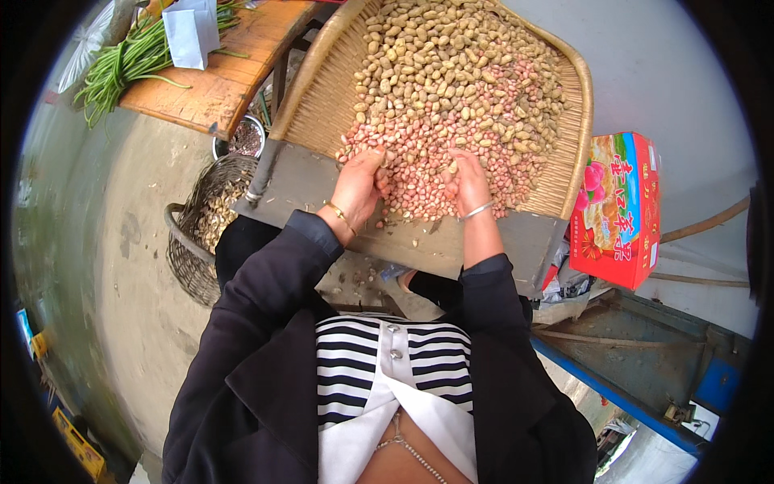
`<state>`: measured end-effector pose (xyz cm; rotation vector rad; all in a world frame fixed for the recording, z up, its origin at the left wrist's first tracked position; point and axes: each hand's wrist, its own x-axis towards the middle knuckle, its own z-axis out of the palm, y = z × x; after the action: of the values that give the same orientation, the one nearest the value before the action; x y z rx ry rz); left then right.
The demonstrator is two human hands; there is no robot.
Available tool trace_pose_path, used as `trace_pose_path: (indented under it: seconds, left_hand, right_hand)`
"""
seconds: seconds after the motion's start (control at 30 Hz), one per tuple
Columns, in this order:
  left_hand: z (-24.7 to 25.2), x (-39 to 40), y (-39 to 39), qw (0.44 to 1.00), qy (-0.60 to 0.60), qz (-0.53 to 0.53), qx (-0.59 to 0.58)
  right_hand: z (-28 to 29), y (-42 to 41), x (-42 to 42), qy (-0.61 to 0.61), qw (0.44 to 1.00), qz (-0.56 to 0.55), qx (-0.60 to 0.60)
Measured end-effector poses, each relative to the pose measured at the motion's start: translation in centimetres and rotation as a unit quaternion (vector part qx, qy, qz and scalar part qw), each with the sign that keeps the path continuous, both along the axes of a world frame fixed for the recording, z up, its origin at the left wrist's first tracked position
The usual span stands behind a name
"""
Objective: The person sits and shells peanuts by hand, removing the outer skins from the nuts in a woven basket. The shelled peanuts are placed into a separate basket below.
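Before me lies a woven bamboo winnowing basket [314, 97] with a flat grey front edge. Unshelled peanuts [429, 42] fill its far part, and shelled pink peanut kernels [417, 187] are spread nearer to me. My left hand [361, 187], with a gold bracelet at the wrist, rests at the left side of the kernels, its fingers curled and partly hidden; whether it holds any is unclear. On the right side of the kernels is my right hand [467, 181], with a silver bangle, thumb and fingers near a peanut; its grip cannot be made out.
A wicker basket [181, 212] holding peanut shells stands on the floor at left, beside a metal bowl [262, 130]. Long green vegetable stalks [130, 63] and folded paper [188, 36] lie on a wooden table [211, 100]. A red printed box [617, 212] is at right.
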<state>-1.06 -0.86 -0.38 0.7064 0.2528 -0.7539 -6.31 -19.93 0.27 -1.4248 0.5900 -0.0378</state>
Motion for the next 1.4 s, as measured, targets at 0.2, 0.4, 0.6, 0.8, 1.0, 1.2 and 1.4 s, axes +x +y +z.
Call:
trace_pose_path:
  seconds: [0.2, 0.4, 0.6, 0.8, 1.0, 1.2, 1.4]
  left_hand:
    - [-0.2, -0.3, -0.4, 0.996, 0.061, -0.060, -0.001]
    - [1.2, -1.2, -0.5, 0.983, 0.157, -0.090, -0.019]
    - [2.5, -0.7, 0.6, 0.992, 0.023, -0.112, -0.057]
    - [1.7, -0.8, -0.2, 0.993, -0.003, -0.116, -0.034]
    - [1.9, -1.4, -0.7, 0.919, -0.311, -0.114, 0.213]
    - [1.3, -3.3, -1.4, 0.863, -0.368, -0.275, 0.212]
    - [0.6, -3.8, -1.6, 0.850, -0.402, -0.251, 0.231]
  right_hand:
    - [1.2, 1.8, -1.2, -0.057, 0.996, -0.034, 0.059]
    - [1.3, 2.7, -1.3, -0.007, 0.961, 0.123, -0.248]
    - [0.4, -10.2, 0.9, -0.027, 0.878, -0.132, -0.459]
    - [-0.6, -11.7, 2.1, 0.006, 0.699, -0.119, -0.706]
    - [-0.3, -4.4, 0.1, -0.019, 0.879, 0.162, -0.447]
    - [2.7, 1.8, -5.9, -0.196, 0.922, 0.114, -0.315]
    - [1.7, 3.0, -6.9, -0.168, 0.952, 0.026, -0.255]
